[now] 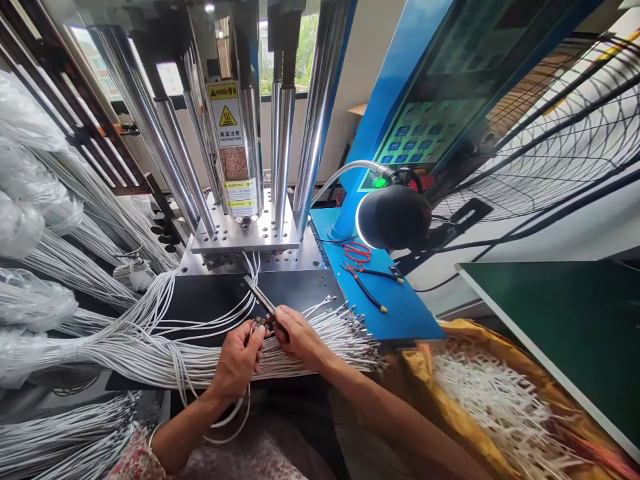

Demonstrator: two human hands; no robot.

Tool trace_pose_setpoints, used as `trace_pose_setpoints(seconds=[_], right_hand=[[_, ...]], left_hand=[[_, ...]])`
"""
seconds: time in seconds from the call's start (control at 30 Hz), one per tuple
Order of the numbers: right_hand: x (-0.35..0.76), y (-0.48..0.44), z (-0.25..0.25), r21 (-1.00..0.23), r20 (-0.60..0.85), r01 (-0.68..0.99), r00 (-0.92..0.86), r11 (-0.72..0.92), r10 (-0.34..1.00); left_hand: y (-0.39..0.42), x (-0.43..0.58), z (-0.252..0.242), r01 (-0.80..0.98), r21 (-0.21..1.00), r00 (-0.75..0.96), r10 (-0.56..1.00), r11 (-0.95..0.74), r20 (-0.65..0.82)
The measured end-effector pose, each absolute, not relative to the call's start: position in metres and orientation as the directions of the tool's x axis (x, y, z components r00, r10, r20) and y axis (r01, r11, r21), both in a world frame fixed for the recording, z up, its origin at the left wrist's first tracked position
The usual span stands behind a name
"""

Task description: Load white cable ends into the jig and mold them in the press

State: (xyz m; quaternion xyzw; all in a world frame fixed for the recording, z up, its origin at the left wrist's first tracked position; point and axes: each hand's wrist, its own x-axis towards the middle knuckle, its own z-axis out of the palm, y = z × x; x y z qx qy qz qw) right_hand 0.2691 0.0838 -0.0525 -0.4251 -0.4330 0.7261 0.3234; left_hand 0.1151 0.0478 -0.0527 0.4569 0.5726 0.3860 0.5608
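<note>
In front of the press, my right hand (303, 339) is closed around a caliper (260, 295), whose long metal beam slants up and left. My left hand (237, 363) pinches the connector end of a white cable (259, 321) against the caliper's jaws. Part of that cable loops below my left wrist. Beneath both hands lies a thick bundle of white cables (165, 363), with the connector ends (357, 327) fanned out to the right. A few cables run up under the press's metal plate (245, 243).
Cutting pliers (373, 273) and red-handled scissors (357, 252) lie on the blue base (400, 307). A black lamp (395, 217) hangs above them. Bagged cable bundles (30, 293) crowd the left. A yellow sack of white plastic scraps (490, 387) stands at right, beside a green table (560, 320).
</note>
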Motion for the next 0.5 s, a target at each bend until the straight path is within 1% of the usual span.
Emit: trace_pose_setpoints(seconds=[0.07,0.23,0.37,0.5], right_hand=[[0.265,0.084,-0.057,-0.918,-0.315,-0.105,-0.392,-0.383,0.864],[0.266,0.086,-0.058,-0.972,-0.218,-0.003,-0.364,-0.236,0.906],[0.265,0.084,-0.060,-0.986,-0.165,0.049,-0.345,-0.158,0.924],[0.264,0.085,-0.064,-0.991,-0.114,0.105,-0.332,-0.083,0.936]], left_hand=[[0.047,0.117,-0.053,0.109,0.953,0.041,0.957,0.283,-0.288],[0.046,0.123,-0.047,0.151,0.942,0.014,0.953,0.298,-0.304],[0.048,0.129,-0.041,0.089,0.927,0.003,0.931,0.364,-0.366],[0.052,0.129,-0.040,0.046,0.926,0.013,0.927,0.374,-0.375]])
